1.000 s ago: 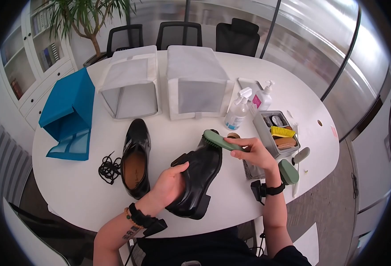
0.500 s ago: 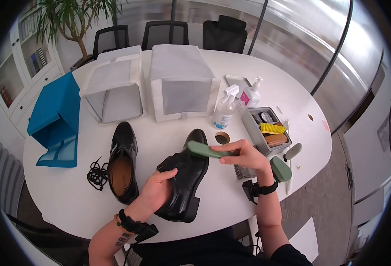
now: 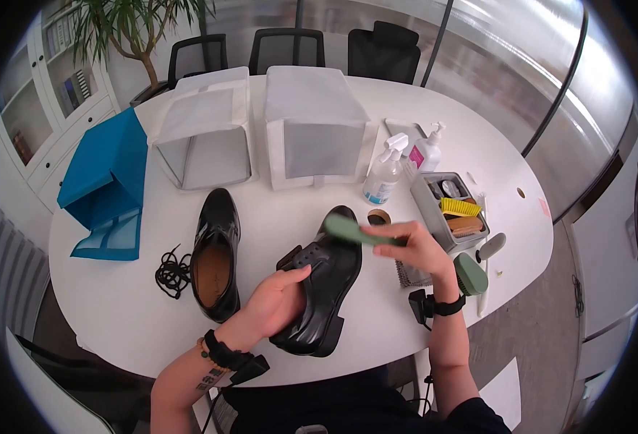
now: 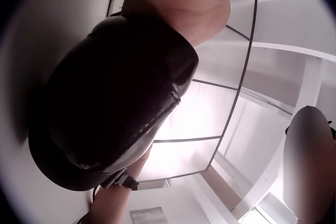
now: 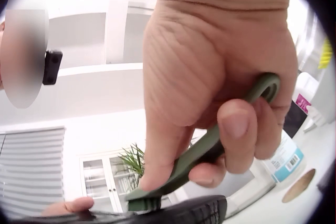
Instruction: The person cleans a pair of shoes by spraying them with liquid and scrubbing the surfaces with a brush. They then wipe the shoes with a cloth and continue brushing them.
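head view: left hand [image 3: 279, 300], lower middle of the frame, grips a black shoe [image 3: 326, 293]; thumb lies over its upper, the other fingers mostly out of sight. shoe sits just right of centre, tilted, toe toward the top of the frame, heel at the lower right. whether it touches the white surface [image 3: 116, 311] below, cannot tell. right hand [image 3: 417, 249], right of centre, grips a green brush [image 3: 344, 229] by the handle; brush head over the toe. a second black shoe [image 3: 207, 217] rests left of centre, insole showing, a tangle of black laces [image 3: 173, 272] just beside it. blue box [image 3: 109, 181] at left; two pale fabric boxes upstage of the shoes, upper middle. right of these, a spray bottle [image 3: 382, 182] and a pump bottle [image 3: 426, 153]; below them a grey bin [image 3: 425, 210] holding a yellow brush [image 3: 461, 208]. another green brush [image 3: 471, 273] near the right wrist.

left wrist view: the gripped shoe, dark, fills the left and centre; base of the left hand at the top, fingers hidden.

right wrist view: right hand, centre, fingers curled round the green handle; bristles meet the shoe along the bottom edge. left fingertips at lower left.
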The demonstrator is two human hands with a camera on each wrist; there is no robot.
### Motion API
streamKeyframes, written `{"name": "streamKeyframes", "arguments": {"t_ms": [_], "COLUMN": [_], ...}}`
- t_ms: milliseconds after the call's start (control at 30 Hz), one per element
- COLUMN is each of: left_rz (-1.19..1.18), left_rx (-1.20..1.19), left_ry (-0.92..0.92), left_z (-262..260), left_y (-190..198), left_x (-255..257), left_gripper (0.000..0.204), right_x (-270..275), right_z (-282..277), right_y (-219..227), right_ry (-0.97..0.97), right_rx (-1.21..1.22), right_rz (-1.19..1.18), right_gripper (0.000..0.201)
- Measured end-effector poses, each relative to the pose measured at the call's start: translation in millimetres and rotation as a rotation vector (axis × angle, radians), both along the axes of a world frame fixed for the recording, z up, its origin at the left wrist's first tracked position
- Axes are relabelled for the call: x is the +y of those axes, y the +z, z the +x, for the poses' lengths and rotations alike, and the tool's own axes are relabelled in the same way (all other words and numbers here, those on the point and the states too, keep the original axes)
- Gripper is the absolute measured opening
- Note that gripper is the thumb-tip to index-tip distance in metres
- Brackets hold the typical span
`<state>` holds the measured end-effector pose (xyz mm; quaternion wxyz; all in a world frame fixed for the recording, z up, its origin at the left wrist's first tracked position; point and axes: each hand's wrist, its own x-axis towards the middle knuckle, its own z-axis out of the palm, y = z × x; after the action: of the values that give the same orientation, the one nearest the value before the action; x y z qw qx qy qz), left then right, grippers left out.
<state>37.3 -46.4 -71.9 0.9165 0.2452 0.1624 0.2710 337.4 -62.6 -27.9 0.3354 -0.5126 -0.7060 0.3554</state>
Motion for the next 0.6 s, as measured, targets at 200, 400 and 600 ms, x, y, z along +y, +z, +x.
{"name": "streamKeyframes", "arguments": {"t_ms": [200, 400, 600], "left_rz": [0.004, 0.006, 0.012], "left_rx": [0.019, 0.027, 0.031], "left_ry": [-0.012, -0.005, -0.003], "left_z": [-0.6, -0.5, -1.5], "left_y": [-0.4, 1.7, 0.4], "left_x": [0.6, 0.7, 2.1], "left_gripper": [0.052, 0.054, 0.053], "right_x": [-3.7, -3.2, -9.2], "right_z": [12.8, -3.7, 2.0], "right_y": [6.1, 14.0, 14.1], "right_ry": [0.279, -0.135, 0.293], "right_rx": [0.089, -0.158, 0.057], "right_rz": [-0.126, -0.142, -0.124], "right_gripper": [0.042, 0.041, 0.041]}}
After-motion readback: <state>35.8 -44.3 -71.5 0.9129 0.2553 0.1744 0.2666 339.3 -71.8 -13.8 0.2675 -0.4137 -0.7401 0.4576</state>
